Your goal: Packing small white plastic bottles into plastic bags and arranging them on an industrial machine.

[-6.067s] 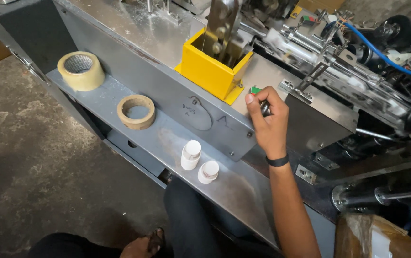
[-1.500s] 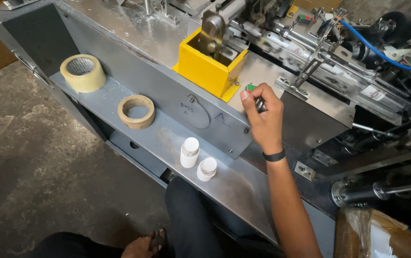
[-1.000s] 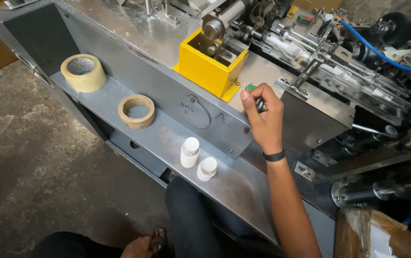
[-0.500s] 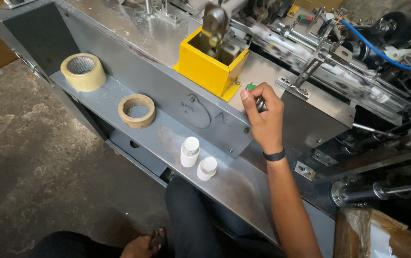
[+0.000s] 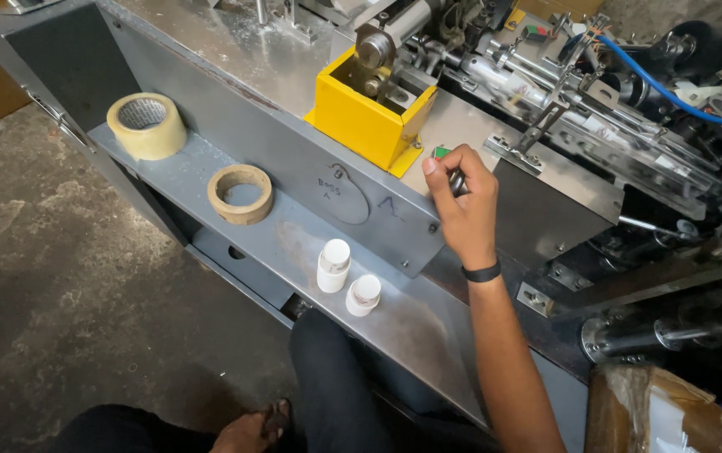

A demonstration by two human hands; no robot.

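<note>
Your fingers (image 5: pixel 445 164) on the right hand (image 5: pixel 462 205) are curled together around a small green button (image 5: pixel 441 153) on the machine's steel top plate (image 5: pixel 478 134); the thumb and forefinger close on its stem, and the green cap shows just above the knuckles. A black band (image 5: pixel 481 273) sits on that wrist. Your forearm runs up from the lower right edge of the view, crossing the grey shelf (image 5: pixel 294 226).

The button stands just to the right of the yellow box (image 5: pixel 369 117), near its lower right corner, apart from it. A steel roller (image 5: pixel 373 50) sits in the open top of that box. Behind the button, a run of metal rods and brackets (image 5: pixel 571 109) extends to the right, with a blue hose (image 5: pixel 654 80) above it.

Your left hand (image 5: pixel 248 432) rests low at the bottom edge, on your knee; whether its fingers are apart or together cannot be told.

On the shelf, from left to right:
- a roll of pale tape (image 5: pixel 147 126), lying flat;
- a brown cardboard ring (image 5: pixel 242 193), lying flat;
- two small white bottles (image 5: pixel 348 277), upright, just beside each other.

A cardboard carton (image 5: pixel 654 411) stands at the lower right corner.
</note>
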